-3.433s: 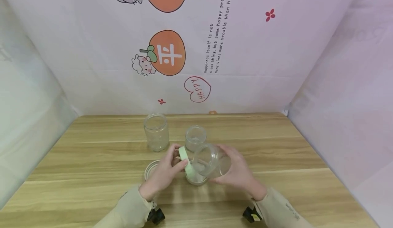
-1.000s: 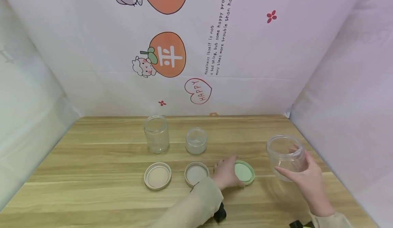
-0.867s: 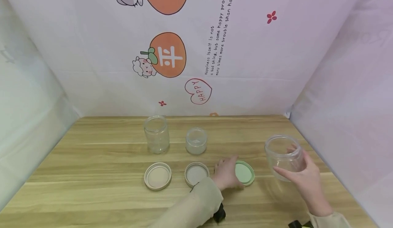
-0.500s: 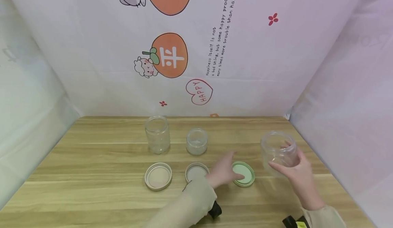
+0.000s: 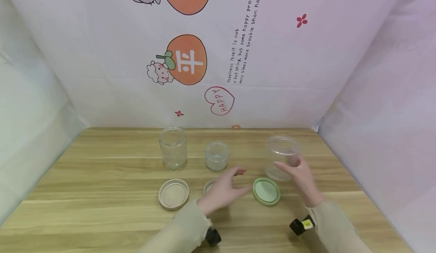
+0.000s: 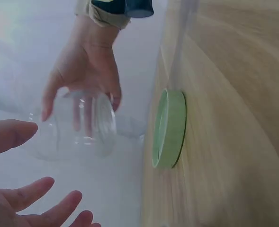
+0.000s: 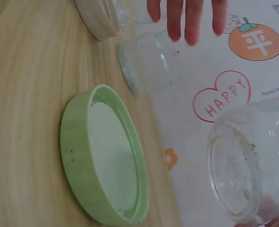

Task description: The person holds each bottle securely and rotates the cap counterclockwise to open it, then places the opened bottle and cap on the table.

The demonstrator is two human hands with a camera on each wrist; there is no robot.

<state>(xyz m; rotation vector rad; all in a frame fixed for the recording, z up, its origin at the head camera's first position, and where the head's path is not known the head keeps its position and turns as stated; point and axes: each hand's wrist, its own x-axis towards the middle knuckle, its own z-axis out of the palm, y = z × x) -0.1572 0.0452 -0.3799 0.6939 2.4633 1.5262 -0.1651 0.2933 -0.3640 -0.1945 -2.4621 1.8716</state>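
Note:
My right hand (image 5: 301,177) grips a clear, wide-mouthed jar (image 5: 277,158) round its side. In both wrist views the jar hangs off the table, upright, behind a green lid (image 5: 266,191) that lies inner side up. Fingers spread and holding nothing, my left hand (image 5: 223,192) hovers over a grey lid (image 5: 208,185), which it partly hides. To the left of that hand lies a beige lid (image 5: 173,194), inner side up. The left wrist view shows the jar (image 6: 82,125) between the fingers and thumb of the right hand (image 6: 85,66).
A tall clear jar (image 5: 173,151) stands open at the back left of the wooden table (image 5: 102,215). Beside it is a short clear jar (image 5: 216,156), also without a lid. Printed white cloth (image 5: 265,105) walls in the back and both sides.
The green lid, earlier in my left hand, now lies on the table. My left hand has drawn off leftward from it. My right hand has carried the jar left and back.

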